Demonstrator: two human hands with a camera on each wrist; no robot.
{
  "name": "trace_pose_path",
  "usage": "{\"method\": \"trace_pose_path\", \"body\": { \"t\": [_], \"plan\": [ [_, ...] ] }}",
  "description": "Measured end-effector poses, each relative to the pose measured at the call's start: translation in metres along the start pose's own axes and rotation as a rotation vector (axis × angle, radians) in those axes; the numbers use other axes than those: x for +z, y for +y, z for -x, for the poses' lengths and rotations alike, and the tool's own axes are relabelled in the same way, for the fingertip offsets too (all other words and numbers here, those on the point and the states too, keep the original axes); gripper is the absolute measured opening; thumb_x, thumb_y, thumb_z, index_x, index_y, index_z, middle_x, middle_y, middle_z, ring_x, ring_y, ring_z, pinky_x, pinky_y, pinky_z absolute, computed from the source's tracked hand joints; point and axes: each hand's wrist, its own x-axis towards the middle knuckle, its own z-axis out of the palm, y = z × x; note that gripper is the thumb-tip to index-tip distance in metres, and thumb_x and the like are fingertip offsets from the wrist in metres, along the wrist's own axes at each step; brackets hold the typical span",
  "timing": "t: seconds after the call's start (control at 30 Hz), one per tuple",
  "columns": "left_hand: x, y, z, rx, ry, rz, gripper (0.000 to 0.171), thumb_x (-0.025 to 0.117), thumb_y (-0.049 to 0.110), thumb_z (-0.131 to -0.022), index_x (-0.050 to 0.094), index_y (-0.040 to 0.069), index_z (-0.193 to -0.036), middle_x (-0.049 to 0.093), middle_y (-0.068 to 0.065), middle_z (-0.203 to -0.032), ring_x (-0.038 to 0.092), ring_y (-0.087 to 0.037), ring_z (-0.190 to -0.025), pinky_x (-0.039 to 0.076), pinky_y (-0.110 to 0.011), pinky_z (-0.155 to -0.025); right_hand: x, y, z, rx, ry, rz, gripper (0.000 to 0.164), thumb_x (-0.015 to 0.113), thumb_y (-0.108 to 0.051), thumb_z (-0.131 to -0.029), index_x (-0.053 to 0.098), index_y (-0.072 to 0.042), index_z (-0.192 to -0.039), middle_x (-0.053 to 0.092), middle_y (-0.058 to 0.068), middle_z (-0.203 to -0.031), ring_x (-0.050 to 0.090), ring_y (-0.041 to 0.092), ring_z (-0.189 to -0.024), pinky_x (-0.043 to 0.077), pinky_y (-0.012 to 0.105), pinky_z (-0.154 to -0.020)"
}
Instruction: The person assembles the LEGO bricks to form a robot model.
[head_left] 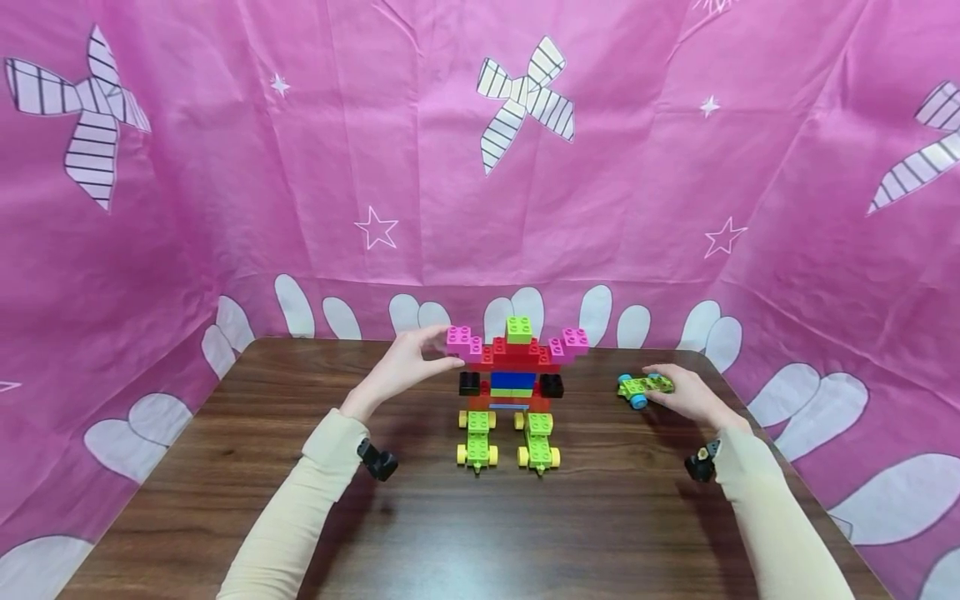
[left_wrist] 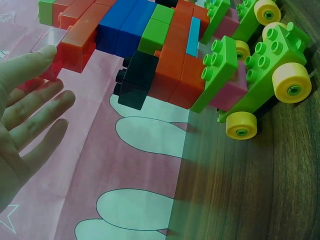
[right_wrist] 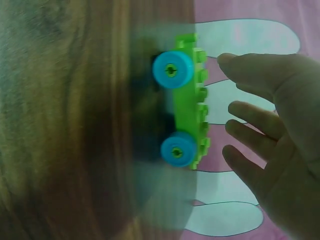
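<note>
A toy-brick robot figure (head_left: 513, 367) stands on the table, with a lime head, red and blue body, pink arms and lime wheeled bases with yellow wheels for feet. My left hand (head_left: 408, 367) is at its left arm, thumb and forefinger around the pink bricks (head_left: 459, 337); in the left wrist view the thumb overlaps them while the other fingers spread loosely. Over on the right, my right hand (head_left: 686, 392) is beside a lime wheeled base (right_wrist: 186, 107) with blue wheels. In the right wrist view, its fingers are relaxed and a gap separates them from the base's studs.
The brown wooden table (head_left: 442, 525) has a pink curtain (head_left: 420, 167) with bows and stars behind it and along both sides. Black bricks (left_wrist: 135, 80) jut from the figure's sides. A small black camera (head_left: 377, 460) is strapped to the left wrist.
</note>
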Motion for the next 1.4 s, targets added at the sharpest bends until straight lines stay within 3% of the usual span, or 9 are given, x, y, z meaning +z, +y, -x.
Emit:
{"method": "trace_pose_path", "body": {
  "t": [0.3, 0.5, 0.83, 1.13, 1.4],
  "plan": [
    [0.0, 0.003, 0.001, -0.013, -0.004, -0.009, 0.054, 0.075, 0.031, -0.079, 0.056, 0.014, -0.126, 0.069, -0.003, -0.106, 0.068, -0.016, -0.094, 0.052, -0.043, -0.092, 0.01, 0.001, 0.005, 0.032, -0.07, -0.001, 0.053, 0.066, -0.019, -0.085, 0.049, 0.008, -0.128, 0.05, 0.032, -0.129, 0.045, 0.049, -0.12, 0.038, 0.06, -0.097],
    [-0.001, 0.002, 0.002, -0.016, 0.004, -0.021, 0.053, 0.074, 0.031, -0.079, 0.056, 0.015, -0.126, 0.069, -0.002, -0.105, 0.068, -0.014, -0.093, 0.053, -0.038, -0.09, 0.012, 0.0, 0.006, 0.006, -0.049, 0.036, 0.046, 0.066, -0.013, -0.083, 0.054, 0.008, -0.123, 0.053, 0.031, -0.123, 0.048, 0.048, -0.115, 0.038, 0.061, -0.096],
    [0.0, 0.002, 0.002, -0.011, 0.0, 0.007, 0.051, 0.074, 0.03, -0.079, 0.057, 0.015, -0.125, 0.069, -0.002, -0.105, 0.068, -0.015, -0.092, 0.052, -0.045, -0.091, 0.013, -0.001, 0.01, 0.019, -0.008, 0.121, 0.044, 0.069, -0.009, -0.076, 0.059, 0.003, -0.117, 0.055, 0.029, -0.115, 0.053, 0.049, -0.102, 0.042, 0.06, -0.087],
    [0.001, 0.002, 0.003, -0.01, 0.008, -0.012, 0.051, 0.075, 0.03, -0.079, 0.057, 0.014, -0.124, 0.07, -0.002, -0.104, 0.068, -0.014, -0.092, 0.053, -0.042, -0.09, 0.012, -0.004, 0.013, 0.027, -0.011, 0.141, 0.029, 0.071, -0.009, -0.075, 0.068, 0.0, -0.103, 0.06, 0.02, -0.098, 0.057, 0.038, -0.089, 0.047, 0.052, -0.078],
    [0.001, 0.001, 0.002, -0.016, 0.013, -0.032, 0.055, 0.075, 0.03, -0.079, 0.055, 0.012, -0.128, 0.07, -0.004, -0.105, 0.068, -0.015, -0.092, 0.053, -0.038, -0.091, 0.009, -0.006, 0.013, 0.056, -0.061, 0.137, 0.027, 0.075, -0.02, -0.075, 0.069, -0.003, -0.095, 0.061, 0.007, -0.081, 0.052, 0.018, -0.074, 0.045, 0.035, -0.066]
  ]
}}
